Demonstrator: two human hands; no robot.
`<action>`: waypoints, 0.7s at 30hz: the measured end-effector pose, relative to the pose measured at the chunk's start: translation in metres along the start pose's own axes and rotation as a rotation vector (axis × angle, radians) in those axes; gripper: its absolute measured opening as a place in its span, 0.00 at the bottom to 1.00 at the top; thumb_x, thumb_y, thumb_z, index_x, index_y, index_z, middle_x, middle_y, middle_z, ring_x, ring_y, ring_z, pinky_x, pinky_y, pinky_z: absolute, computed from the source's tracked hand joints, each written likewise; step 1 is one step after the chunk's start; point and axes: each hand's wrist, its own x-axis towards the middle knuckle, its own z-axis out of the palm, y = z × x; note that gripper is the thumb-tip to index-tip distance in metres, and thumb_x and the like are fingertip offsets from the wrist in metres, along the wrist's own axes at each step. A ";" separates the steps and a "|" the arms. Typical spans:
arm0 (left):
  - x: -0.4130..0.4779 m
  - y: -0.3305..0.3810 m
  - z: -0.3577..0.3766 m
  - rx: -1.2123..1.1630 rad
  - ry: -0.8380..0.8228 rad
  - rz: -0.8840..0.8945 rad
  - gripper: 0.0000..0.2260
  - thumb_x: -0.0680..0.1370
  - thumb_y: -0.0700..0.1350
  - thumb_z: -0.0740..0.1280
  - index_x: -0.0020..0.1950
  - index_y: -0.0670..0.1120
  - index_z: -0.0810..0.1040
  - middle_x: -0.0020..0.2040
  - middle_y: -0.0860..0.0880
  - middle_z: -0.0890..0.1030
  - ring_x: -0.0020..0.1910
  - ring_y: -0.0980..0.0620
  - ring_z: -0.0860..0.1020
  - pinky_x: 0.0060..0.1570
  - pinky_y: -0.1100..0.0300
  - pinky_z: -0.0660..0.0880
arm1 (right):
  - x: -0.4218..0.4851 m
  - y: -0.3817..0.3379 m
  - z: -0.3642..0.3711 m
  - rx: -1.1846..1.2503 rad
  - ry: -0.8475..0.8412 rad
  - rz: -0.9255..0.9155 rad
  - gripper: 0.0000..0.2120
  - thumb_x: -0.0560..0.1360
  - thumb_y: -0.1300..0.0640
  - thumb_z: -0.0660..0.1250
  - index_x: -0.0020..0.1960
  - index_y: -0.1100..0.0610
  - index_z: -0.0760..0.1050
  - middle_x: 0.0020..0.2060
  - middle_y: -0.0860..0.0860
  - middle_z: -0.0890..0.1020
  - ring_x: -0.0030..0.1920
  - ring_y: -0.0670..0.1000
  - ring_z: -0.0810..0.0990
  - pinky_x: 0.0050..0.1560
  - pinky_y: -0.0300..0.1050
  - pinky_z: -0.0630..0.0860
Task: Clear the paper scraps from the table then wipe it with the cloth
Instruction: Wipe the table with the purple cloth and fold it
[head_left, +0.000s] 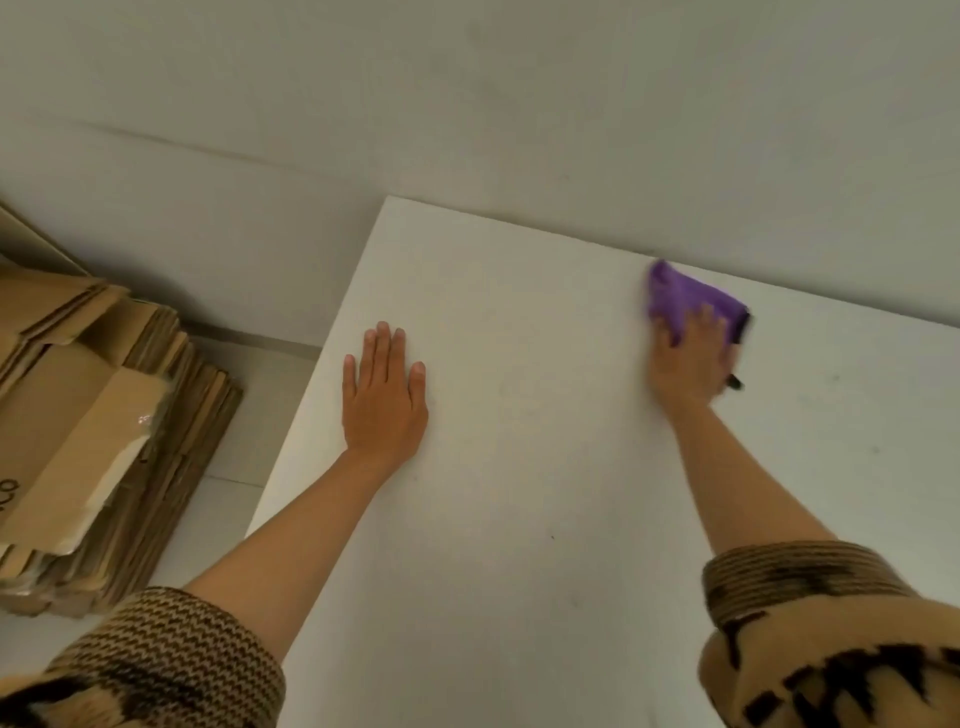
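Note:
A purple cloth (680, 296) lies bunched on the white table (519, 467), close to the table's far edge by the wall. My right hand (693, 358) presses down on the cloth's near part, fingers spread over it; the hand is blurred. A small dark object (735, 383) sticks out beside that hand, and I cannot tell what it is. My left hand (384, 395) rests flat on the table near its left edge, palm down, fingers together, holding nothing. No paper scraps show on the tabletop.
A stack of flattened cardboard boxes (98, 431) stands on the floor left of the table. A pale wall (519, 130) runs right behind the table's far edge. The table's left edge (311, 389) drops to a light floor.

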 end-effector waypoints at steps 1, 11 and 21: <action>0.000 0.001 -0.001 -0.026 -0.013 -0.003 0.23 0.82 0.50 0.44 0.77 0.45 0.47 0.78 0.49 0.45 0.76 0.54 0.41 0.73 0.55 0.36 | 0.002 0.016 -0.013 0.007 0.008 0.108 0.24 0.80 0.48 0.52 0.73 0.57 0.60 0.75 0.55 0.59 0.75 0.55 0.52 0.74 0.55 0.44; -0.099 0.035 0.020 -0.018 0.015 0.272 0.25 0.79 0.51 0.43 0.75 0.44 0.59 0.75 0.48 0.59 0.75 0.55 0.52 0.73 0.57 0.41 | -0.164 -0.024 0.006 0.132 -0.068 -0.815 0.23 0.74 0.52 0.58 0.62 0.65 0.74 0.61 0.62 0.77 0.62 0.62 0.75 0.66 0.55 0.67; -0.176 0.031 0.018 -0.026 0.076 0.138 0.25 0.80 0.50 0.41 0.76 0.46 0.56 0.77 0.49 0.54 0.76 0.54 0.49 0.74 0.56 0.40 | -0.130 0.102 -0.048 0.135 0.008 -0.124 0.22 0.79 0.58 0.58 0.71 0.65 0.62 0.70 0.64 0.65 0.72 0.61 0.62 0.72 0.55 0.56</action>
